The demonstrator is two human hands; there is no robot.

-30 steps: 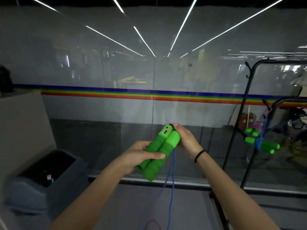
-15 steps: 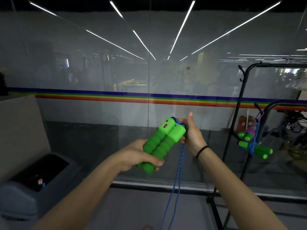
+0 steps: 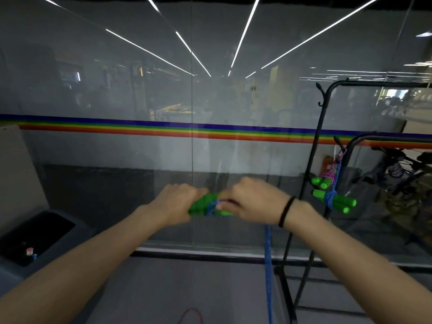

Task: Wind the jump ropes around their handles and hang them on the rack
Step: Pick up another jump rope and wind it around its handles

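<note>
Two green foam handles (image 3: 203, 205) lie side by side, roughly level, in front of my chest. My left hand (image 3: 178, 202) grips their left end. My right hand (image 3: 253, 201) covers the right end with its fingers curled over the handles and the blue rope (image 3: 268, 265). A turn of blue rope crosses the middle of the handles, and the rest hangs straight down from under my right hand. On the black rack (image 3: 314, 160) at right hang two wound jump ropes, one blue (image 3: 333, 201) and one pink (image 3: 323, 181), both with green handles.
A glass wall (image 3: 140, 101) with a rainbow stripe stands straight ahead. A grey bin (image 3: 35, 239) with a dark opening sits at lower left. A loop of red rope (image 3: 191, 314) lies on the floor below. Bicycles stand behind the rack at far right.
The handles tipped from slanting upright to nearly level. My right hand came over their top end, and a turn of blue rope now crosses the handles. The view shifted slightly left.
</note>
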